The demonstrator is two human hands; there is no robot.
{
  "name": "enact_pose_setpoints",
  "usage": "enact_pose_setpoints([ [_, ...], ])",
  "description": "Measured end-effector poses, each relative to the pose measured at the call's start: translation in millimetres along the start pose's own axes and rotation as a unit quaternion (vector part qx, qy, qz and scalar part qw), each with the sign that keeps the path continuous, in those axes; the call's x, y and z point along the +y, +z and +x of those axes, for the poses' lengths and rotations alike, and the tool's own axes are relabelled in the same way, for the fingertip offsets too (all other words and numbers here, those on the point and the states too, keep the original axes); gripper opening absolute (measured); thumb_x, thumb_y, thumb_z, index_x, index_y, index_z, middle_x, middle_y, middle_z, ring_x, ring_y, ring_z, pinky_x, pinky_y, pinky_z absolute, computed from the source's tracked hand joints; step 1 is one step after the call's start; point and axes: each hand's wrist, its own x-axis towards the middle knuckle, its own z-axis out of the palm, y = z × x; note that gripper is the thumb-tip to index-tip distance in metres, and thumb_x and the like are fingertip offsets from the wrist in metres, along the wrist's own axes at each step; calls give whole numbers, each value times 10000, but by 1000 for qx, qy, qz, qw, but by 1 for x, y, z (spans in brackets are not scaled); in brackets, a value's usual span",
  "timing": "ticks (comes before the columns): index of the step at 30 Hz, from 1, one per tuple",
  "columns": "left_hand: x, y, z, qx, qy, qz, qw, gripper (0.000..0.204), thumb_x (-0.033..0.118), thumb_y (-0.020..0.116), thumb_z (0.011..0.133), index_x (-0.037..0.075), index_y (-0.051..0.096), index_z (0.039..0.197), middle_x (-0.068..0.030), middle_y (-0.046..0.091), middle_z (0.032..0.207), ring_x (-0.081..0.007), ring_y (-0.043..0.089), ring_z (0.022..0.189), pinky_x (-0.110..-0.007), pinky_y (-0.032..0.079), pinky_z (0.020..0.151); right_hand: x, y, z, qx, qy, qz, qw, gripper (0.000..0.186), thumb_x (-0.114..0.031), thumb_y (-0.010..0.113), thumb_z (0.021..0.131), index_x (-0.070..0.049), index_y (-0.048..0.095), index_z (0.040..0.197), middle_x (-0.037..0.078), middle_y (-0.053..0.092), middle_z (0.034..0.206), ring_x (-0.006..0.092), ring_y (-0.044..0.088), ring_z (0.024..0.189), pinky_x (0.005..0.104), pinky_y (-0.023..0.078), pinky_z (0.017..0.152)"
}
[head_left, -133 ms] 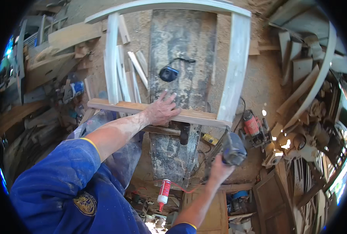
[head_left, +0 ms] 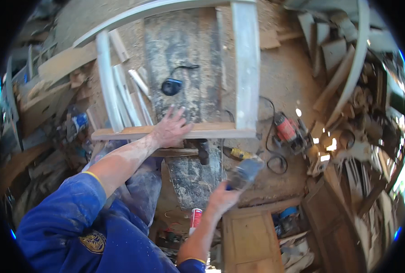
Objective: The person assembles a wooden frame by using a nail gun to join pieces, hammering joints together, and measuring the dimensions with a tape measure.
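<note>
My left hand (head_left: 172, 130) lies over the near rail (head_left: 216, 131) of a wooden frame, fingers spread toward the far side. Beyond them, on the worn bench board (head_left: 195, 54), sits a small black-and-blue case (head_left: 171, 86) with a strap, like a tape measure. My right hand (head_left: 223, 199) is wrapped round a blue-grey power tool (head_left: 247, 173), held apart from the frame's near right corner; motion blur hides its exact kind. A hammer (head_left: 203, 152) lies just under the rail, close to my left hand. My right forearm partly covers a red-and-white bottle (head_left: 195, 218).
Right of the frame, a red router (head_left: 285, 128) and its black cord rest on the dusty ground. A yellow tool (head_left: 242, 154) lies beside the bench. Wood offcuts (head_left: 128, 98) lie on the left, curved timber (head_left: 348, 86) on the right, and panelled doors (head_left: 252, 239) at the lower right.
The whole scene has shifted left in the picture. My right hand has drawn the power tool slightly left and toward me, away from the frame's corner. The left hand stays on the rail.
</note>
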Motion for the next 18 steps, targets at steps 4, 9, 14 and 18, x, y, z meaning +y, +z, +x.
enact_pose_setpoints([
  [4,6,-4,2,-22,-21,-33,999,586,218,758,714,125,563,1258,-113,561,1033,-396,401,1333,-641,249,1147,59,46,-62,-7,37,-191,981,836,-55,661,839,123,171,1492,341,555,1230,461,585,1112,506,459,961],
  [9,16,-11,12,-27,-11,-20,999,647,239,811,671,96,576,1256,-119,567,1052,-414,401,1326,-638,267,1139,109,89,-89,-32,185,-244,951,882,-53,674,815,108,144,1502,323,596,1149,483,626,978,542,507,854],
  [14,10,-15,11,-23,-3,-15,1000,644,268,772,701,108,561,1288,-119,567,1083,-405,392,1330,-648,269,1127,82,52,-57,-184,176,-304,918,428,-154,660,844,24,622,1231,230,676,1016,402,697,890,492,551,793],
  [18,2,-8,-1,-18,-15,15,1000,652,273,771,696,119,582,1301,-129,601,1110,-405,390,1348,-657,275,1114,5,24,36,35,-1,114,993,370,-187,682,883,-44,651,1222,177,639,1053,327,652,907,434,534,791],
])
